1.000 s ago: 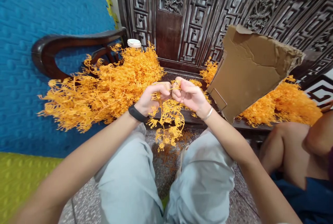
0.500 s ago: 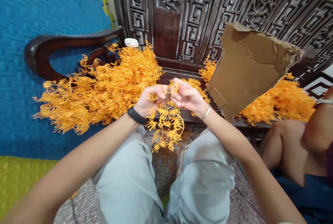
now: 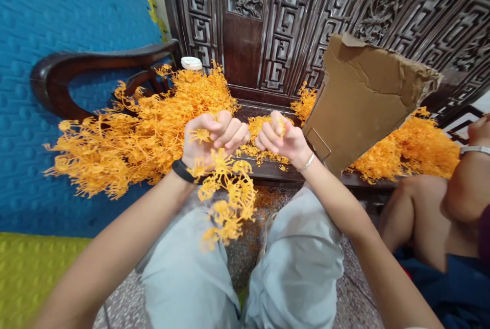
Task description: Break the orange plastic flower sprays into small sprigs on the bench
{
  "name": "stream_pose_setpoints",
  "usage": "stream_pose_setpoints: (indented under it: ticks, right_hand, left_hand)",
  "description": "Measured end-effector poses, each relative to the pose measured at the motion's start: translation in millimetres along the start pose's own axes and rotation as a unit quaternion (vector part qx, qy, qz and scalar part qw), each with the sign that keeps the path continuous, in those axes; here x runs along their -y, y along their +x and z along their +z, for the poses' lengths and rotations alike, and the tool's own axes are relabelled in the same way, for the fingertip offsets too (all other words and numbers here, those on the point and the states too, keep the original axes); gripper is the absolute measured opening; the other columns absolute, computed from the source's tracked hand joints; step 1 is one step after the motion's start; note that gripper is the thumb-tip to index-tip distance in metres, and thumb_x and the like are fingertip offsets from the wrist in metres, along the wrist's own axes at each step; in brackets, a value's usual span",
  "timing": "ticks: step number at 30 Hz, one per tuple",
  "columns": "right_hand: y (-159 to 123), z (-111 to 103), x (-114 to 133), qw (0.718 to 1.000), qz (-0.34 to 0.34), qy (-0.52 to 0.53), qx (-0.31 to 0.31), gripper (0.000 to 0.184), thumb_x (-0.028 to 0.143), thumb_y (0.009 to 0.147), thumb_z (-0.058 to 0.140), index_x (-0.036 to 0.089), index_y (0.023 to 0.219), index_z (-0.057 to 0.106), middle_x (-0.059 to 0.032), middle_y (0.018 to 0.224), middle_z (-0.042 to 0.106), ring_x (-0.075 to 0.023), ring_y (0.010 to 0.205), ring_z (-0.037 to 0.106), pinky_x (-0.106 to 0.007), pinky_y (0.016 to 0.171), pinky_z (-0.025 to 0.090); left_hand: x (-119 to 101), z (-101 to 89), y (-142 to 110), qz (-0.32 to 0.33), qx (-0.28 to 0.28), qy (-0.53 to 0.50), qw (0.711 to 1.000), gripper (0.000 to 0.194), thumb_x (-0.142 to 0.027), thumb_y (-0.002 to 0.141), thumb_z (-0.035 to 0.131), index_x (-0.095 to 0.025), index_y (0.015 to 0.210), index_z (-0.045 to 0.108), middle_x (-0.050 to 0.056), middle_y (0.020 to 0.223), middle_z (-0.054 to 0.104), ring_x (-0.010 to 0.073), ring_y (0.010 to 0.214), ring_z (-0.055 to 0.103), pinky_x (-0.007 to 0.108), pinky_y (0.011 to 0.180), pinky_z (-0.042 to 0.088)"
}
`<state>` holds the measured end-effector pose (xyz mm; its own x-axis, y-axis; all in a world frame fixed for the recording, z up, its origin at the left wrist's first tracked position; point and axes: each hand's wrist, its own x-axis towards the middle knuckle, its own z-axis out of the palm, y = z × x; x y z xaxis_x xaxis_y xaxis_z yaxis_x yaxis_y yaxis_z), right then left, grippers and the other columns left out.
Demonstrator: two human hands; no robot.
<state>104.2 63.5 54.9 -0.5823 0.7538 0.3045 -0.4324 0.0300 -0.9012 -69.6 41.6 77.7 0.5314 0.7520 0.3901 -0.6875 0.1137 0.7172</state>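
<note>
My left hand (image 3: 216,132), with a black wristband, is closed round an orange-yellow plastic flower sprig (image 3: 229,191). Its curly, claw-like blossoms dangle below my fingers over my knees. A short way to the right, my right hand (image 3: 281,140) is curled with thumb and fingers pinched on a small orange plastic flower piece (image 3: 282,127). A gap separates the two hands. Behind them, loose orange flower pieces (image 3: 264,127) lie on the dark wooden bench (image 3: 245,114). A big heap of orange sprigs (image 3: 153,135) is beside my left hand.
A tilted cardboard piece (image 3: 367,104) stands on the bench at right, with another orange heap (image 3: 421,145) behind it. A white-lidded container (image 3: 191,63) is behind the left heap. The curved armrest (image 3: 57,74) bounds the left. Another person's knee (image 3: 413,201) is at right.
My hands have moved apart, the left going leftward with the sprig and the right slightly rightward with a small piece. The sprig swings lower and is partly blurred.
</note>
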Motion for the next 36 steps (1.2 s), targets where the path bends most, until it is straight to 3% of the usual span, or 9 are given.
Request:
stream_pose_setpoints:
  ticks: [5,12,15,19,21,24,28,31,36]
  right_hand:
    - [12.2,-38.5,-8.2,0.963,0.007,-0.195,-0.188,0.034,0.038,0.067,0.069,0.02,0.08,0.043,0.0057,0.061,0.051,-0.0079,0.056,0.05,-0.024,0.061,0.043]
    - [8.4,-111.5,-29.7,0.775,0.062,-0.532,-0.335,0.011,0.022,0.07,0.062,0.016,0.072,0.052,0.0023,0.061,0.052,-0.0108,0.059,0.048,-0.026,0.064,0.041]
    - [4.1,-124.7,-30.1,0.745,0.079,-0.554,-0.364,0.013,0.021,0.075,0.057,0.014,0.084,0.061,-0.0027,0.072,0.059,-0.0126,0.066,0.052,-0.028,0.069,0.043]
    - [2.5,-129.8,-29.1,0.749,0.091,-0.545,-0.366,0.022,0.019,0.075,0.057,0.013,0.094,0.065,-0.0061,0.087,0.063,-0.0119,0.068,0.055,-0.028,0.07,0.044]
    - [3.6,-126.0,-26.7,0.767,0.084,-0.515,-0.372,0.024,0.022,0.074,0.059,0.013,0.096,0.065,-0.0062,0.091,0.063,-0.0104,0.064,0.055,-0.027,0.066,0.045]
    - [5.5,-108.6,-17.2,0.84,0.048,-0.421,-0.338,0.029,0.038,0.077,0.059,0.014,0.094,0.063,-0.0057,0.089,0.063,-0.0085,0.058,0.055,-0.024,0.057,0.045]
    - [3.4,-67.9,1.8,0.931,0.019,-0.328,-0.159,0.045,0.056,0.081,0.047,0.016,0.09,0.065,-0.007,0.09,0.065,-0.0108,0.071,0.06,-0.025,0.065,0.048]
    - [-0.2,-40.8,10.2,0.926,0.024,-0.375,-0.033,0.037,0.045,0.07,0.067,0.018,0.095,0.066,-0.0045,0.096,0.065,-0.0122,0.081,0.059,-0.026,0.073,0.048]
    - [-0.8,-23.4,6.0,0.909,-0.015,-0.407,-0.087,0.025,0.038,0.071,0.068,0.015,0.082,0.068,-0.0026,0.077,0.065,-0.0105,0.069,0.057,-0.026,0.068,0.045]
  left_hand:
    - [6.6,-5.9,8.3,-0.062,-0.061,0.101,0.991,0.03,-0.026,0.08,0.048,-0.016,0.052,0.048,0.001,0.053,0.046,0.0102,0.053,0.048,0.026,0.056,0.039]
    - [17.6,-26.3,14.3,-0.09,-0.105,0.181,0.974,0.02,-0.032,0.077,0.058,-0.014,0.071,0.06,0.003,0.075,0.062,0.009,0.051,0.054,0.024,0.051,0.039]
    - [18.9,-26.5,13.6,-0.09,-0.112,0.196,0.97,0.019,-0.033,0.076,0.06,-0.014,0.074,0.059,0.004,0.086,0.064,0.0103,0.056,0.057,0.026,0.055,0.042]
    - [21.5,-27.5,13.8,-0.093,-0.11,0.197,0.97,0.023,-0.037,0.076,0.061,-0.014,0.075,0.059,0.004,0.087,0.064,0.0112,0.06,0.058,0.026,0.056,0.043]
    - [22.8,-29.0,14.2,-0.095,-0.111,0.198,0.969,0.025,-0.039,0.076,0.06,-0.014,0.075,0.06,0.004,0.085,0.063,0.0118,0.063,0.058,0.025,0.057,0.044]
    - [23.8,-30.6,14.8,-0.093,-0.119,0.204,0.967,0.024,-0.039,0.076,0.06,-0.015,0.075,0.061,0.004,0.084,0.062,0.0125,0.067,0.058,0.025,0.059,0.045]
    - [24.0,-30.7,15.5,-0.091,-0.144,0.221,0.96,0.022,-0.036,0.076,0.059,-0.015,0.073,0.061,0.003,0.082,0.061,0.0118,0.065,0.057,0.025,0.06,0.045]
    - [24.3,-31.2,16.6,-0.088,-0.172,0.219,0.956,0.023,-0.037,0.076,0.058,-0.015,0.069,0.059,0.003,0.076,0.06,0.0118,0.063,0.056,0.025,0.059,0.045]
    - [24.7,-30.6,19.3,-0.073,-0.206,0.184,0.958,0.027,-0.036,0.075,0.06,-0.016,0.06,0.052,0.001,0.067,0.059,0.0107,0.066,0.057,0.023,0.066,0.045]
